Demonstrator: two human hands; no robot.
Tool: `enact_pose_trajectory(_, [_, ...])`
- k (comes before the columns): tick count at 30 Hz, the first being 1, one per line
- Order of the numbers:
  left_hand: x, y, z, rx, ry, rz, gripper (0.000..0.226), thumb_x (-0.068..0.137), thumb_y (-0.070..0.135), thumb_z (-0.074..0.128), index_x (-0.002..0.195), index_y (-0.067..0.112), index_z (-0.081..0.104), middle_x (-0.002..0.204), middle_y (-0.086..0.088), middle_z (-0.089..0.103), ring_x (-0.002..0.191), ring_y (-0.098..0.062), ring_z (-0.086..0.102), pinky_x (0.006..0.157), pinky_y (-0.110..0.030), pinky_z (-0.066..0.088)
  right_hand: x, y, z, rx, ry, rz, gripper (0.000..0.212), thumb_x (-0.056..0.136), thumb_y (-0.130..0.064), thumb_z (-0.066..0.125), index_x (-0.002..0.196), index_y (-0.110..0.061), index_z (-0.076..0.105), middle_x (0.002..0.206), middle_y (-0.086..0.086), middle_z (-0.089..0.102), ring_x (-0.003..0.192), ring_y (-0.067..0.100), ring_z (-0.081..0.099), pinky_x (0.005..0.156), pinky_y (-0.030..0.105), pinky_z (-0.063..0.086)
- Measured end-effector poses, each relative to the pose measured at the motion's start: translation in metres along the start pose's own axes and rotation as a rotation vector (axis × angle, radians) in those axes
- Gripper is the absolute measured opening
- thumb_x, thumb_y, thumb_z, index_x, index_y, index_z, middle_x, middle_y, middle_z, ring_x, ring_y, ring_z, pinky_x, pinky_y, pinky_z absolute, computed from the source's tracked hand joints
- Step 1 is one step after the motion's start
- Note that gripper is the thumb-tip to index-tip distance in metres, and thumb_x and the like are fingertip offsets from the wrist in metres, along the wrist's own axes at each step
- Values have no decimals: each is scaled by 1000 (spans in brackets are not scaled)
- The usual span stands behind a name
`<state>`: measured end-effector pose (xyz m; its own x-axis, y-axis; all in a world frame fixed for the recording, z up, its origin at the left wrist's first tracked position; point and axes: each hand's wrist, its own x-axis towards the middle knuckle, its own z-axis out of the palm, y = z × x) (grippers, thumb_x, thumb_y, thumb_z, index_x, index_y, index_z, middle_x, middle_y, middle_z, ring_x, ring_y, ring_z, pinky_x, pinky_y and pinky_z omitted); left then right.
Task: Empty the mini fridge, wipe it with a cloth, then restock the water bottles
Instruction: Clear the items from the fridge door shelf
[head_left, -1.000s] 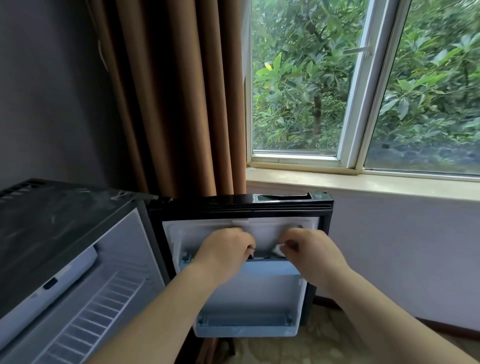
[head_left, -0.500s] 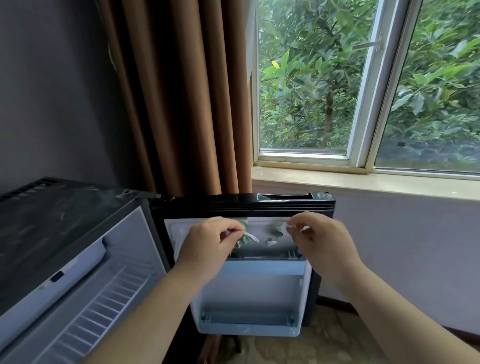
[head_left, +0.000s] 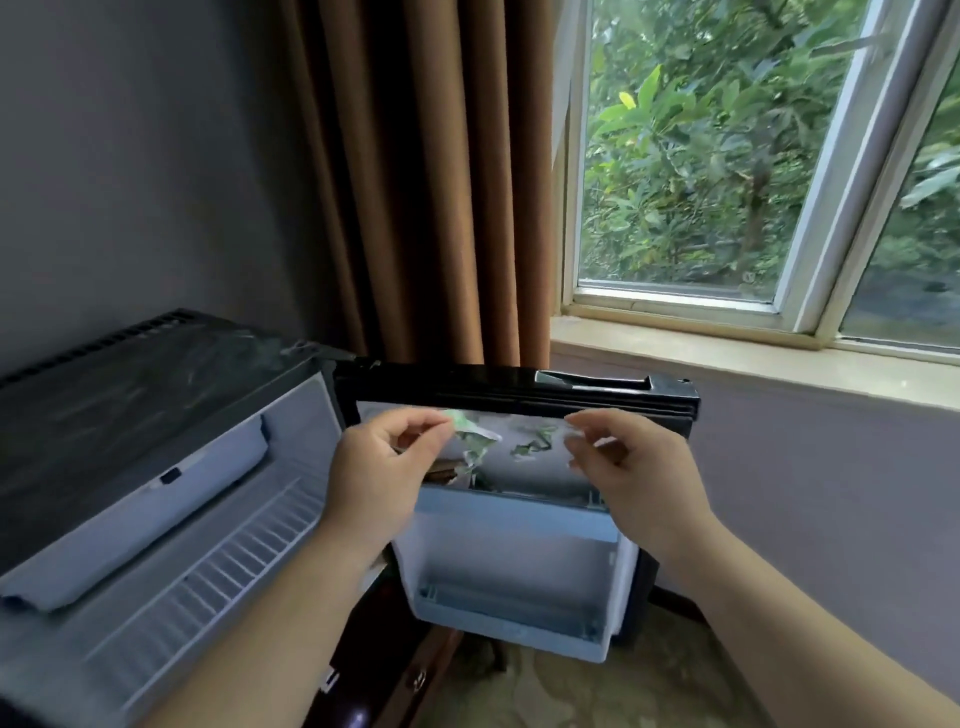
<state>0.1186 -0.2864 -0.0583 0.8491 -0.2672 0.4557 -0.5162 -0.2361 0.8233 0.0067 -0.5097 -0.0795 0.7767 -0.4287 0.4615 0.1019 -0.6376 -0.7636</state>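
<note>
The left hand (head_left: 379, 467) pinches one end of a clear panel (head_left: 519, 454) and the right hand (head_left: 636, 470) pinches the other, against the top of the open door (head_left: 514, 551). The fridge (head_left: 130, 405) stands left, with the curtain (head_left: 415, 182) and window (head_left: 727, 156) behind.

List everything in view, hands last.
mini fridge: one, black outside, white inside, left, open
fridge door: one, black with white liner, centre, swung open
wire shelf: one, white, inside the fridge
freezer flap: one, white, top of the fridge interior
clear panel: one, transparent, reflecting greenery, held at the door's upper shelf
curtain: one, brown, behind the fridge
window: one, white frame, upper right
windowsill: one, beige, under the window
left hand: pinches the panel's left end
right hand: pinches its right end
</note>
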Motion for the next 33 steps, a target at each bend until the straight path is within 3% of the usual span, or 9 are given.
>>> enact_pose_trajectory(4, [-26,-4,-18,-11,147,-110,9,88,17,76,90,25,78,84,16,76,81,-1,71,70,-11,51,4,-1,21,16,-107,-64,19,93,-25,71,110,-32,71,88,-16,72,78,2,69,74,31,60])
enact_pose_trajectory(12, [-128,-14,-80,75,414,-335,15,87,10,76,83,25,77,84,14,77,82,-1,70,73,-10,50,-33,-25,95,114,-442,-192,16,93,-26,70,109,-28,74,89,-18,70,74,-2,68,71,22,58])
enact_pose_trajectory(15, [-180,-15,-111,127,510,-412,13,88,12,76,84,25,78,84,14,77,79,-2,70,71,-11,51,-66,-40,123,208,-565,-201,12,92,-29,73,103,-31,73,89,-16,70,74,0,70,70,28,59])
enact_pose_trajectory(21, [-298,-15,-175,229,669,-525,15,86,14,78,86,28,79,88,16,77,87,-4,71,82,-30,57,-152,-86,168,273,-800,-282,14,90,-17,75,99,-27,73,86,-13,72,72,-3,70,63,20,56])
enact_pose_trajectory(25, [-387,-11,-212,285,725,-589,17,86,16,78,86,33,78,88,18,76,85,-2,71,80,-29,58,-223,-114,197,267,-901,-331,9,88,-21,77,96,-26,75,82,-14,71,74,2,70,68,24,57])
enact_pose_trajectory(30, [-496,-16,-252,302,726,-698,19,88,16,77,84,34,77,88,20,75,85,-1,70,78,-16,52,-330,-133,210,249,-997,-281,12,86,-18,79,91,-28,75,79,-18,69,75,-1,67,65,10,46])
enact_pose_trajectory(33, [-548,-26,-263,303,723,-752,23,87,11,76,81,34,76,85,20,76,81,1,70,75,-15,53,-386,-135,217,225,-1044,-255,14,85,-19,80,88,-31,74,80,-18,70,76,-1,66,66,11,47])
